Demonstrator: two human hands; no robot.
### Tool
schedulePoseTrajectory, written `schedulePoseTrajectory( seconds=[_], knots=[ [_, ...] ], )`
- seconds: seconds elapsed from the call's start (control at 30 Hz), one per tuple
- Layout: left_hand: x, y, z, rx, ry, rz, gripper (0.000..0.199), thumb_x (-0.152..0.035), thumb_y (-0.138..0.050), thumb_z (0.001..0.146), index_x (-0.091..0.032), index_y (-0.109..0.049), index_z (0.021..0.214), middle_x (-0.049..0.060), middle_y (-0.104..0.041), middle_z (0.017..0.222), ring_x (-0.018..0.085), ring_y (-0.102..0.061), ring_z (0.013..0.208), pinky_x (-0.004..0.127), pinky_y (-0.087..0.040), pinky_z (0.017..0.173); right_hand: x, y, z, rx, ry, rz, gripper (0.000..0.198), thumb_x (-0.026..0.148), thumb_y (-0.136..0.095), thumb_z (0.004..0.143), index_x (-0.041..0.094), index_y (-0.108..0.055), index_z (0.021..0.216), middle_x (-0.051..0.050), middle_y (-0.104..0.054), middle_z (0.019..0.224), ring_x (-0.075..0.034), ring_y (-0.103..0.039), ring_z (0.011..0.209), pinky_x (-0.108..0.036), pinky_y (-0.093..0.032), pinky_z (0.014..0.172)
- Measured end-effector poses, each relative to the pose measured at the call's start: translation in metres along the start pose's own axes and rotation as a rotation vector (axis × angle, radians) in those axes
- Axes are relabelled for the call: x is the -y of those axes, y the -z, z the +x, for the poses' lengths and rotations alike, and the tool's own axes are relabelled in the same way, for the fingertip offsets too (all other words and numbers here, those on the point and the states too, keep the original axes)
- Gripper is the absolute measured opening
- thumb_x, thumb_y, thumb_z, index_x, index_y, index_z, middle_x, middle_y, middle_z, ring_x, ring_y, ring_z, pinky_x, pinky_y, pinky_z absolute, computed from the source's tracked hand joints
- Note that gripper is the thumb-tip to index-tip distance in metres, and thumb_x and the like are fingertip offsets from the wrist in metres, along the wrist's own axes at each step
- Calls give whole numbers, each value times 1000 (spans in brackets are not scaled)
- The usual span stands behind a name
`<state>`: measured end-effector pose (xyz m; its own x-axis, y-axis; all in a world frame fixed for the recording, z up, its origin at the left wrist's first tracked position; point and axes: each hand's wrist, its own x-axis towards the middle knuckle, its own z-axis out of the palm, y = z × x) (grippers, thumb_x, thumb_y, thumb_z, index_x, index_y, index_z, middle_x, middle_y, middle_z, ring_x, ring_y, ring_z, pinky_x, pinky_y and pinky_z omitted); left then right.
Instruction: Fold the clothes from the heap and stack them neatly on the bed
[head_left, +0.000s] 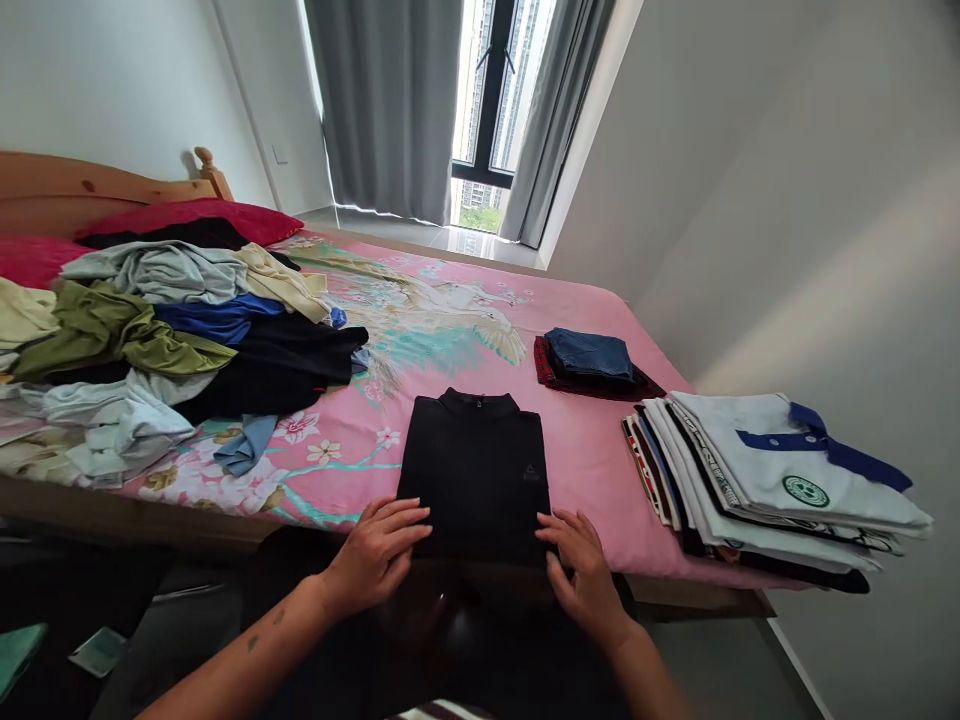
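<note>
A black shirt point(476, 460) with a zipped stand collar lies folded into a neat rectangle at the bed's near edge, collar pointing away from me. A small dark logo shows on its chest at the right. My left hand point(382, 545) rests at the shirt's lower left edge, fingers stretched out across the fabric. At the lower right edge lies my right hand point(576, 555), its fingers also extended and slightly spread. Neither hand grips the cloth. The shirt's near hem is dark and hard to tell from what lies below it.
Rumpled clothes point(172, 340) are heaped on the left of the pink flowered bedsheet point(450, 330). Folded shirts point(757, 480) form a stack at the right edge, with folded jeans point(589, 355) on a smaller pile behind. A wooden headboard point(97, 190) stands at far left.
</note>
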<state>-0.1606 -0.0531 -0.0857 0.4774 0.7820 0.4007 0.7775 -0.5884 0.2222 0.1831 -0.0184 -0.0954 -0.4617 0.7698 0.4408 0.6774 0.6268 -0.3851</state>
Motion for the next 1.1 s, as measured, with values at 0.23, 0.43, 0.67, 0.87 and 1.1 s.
schedulePoseTrajectory(
  seconds=[0.23,0.43,0.67,0.87,1.1],
  knots=[
    [-9,-32,84,-5,238,115,48,-37,-44,90,-26,-43,137,7,-34,147,27,-26,137,54,-20,110,14,-42,71,-28,-144,-95,43,33,-44,91,20,-44,131,-8,-43,140,-24,-28,135,-50,-24,110],
    [3,-68,76,128,402,150,57,-51,-44,86,-25,-42,137,9,-34,147,29,-24,138,60,-15,109,1,-73,70,114,-224,-129,43,35,-48,88,20,-49,129,-9,-44,139,-28,-33,132,-52,-23,108],
    [34,-54,142,100,386,76,47,-33,-35,92,-21,-40,137,6,-34,147,21,-24,139,51,-19,112,-1,-60,145,-157,-279,293,30,20,-41,86,17,-58,110,-8,-60,105,-17,-56,96,-32,-45,89],
    [60,-72,184,190,431,84,51,-34,-32,93,-21,-32,142,5,-28,150,22,-21,139,54,-17,111,-20,-88,220,-38,-425,366,53,12,-43,79,13,-41,131,-7,-61,98,-17,-58,91,-30,-47,87],
    [68,-101,169,164,424,120,57,-37,-35,90,-19,-30,144,5,-28,150,22,-19,140,51,-9,114,-42,-117,223,106,-427,326,42,14,-41,81,23,-52,121,-1,-63,89,-15,-60,82,-29,-47,84]
  ],
)
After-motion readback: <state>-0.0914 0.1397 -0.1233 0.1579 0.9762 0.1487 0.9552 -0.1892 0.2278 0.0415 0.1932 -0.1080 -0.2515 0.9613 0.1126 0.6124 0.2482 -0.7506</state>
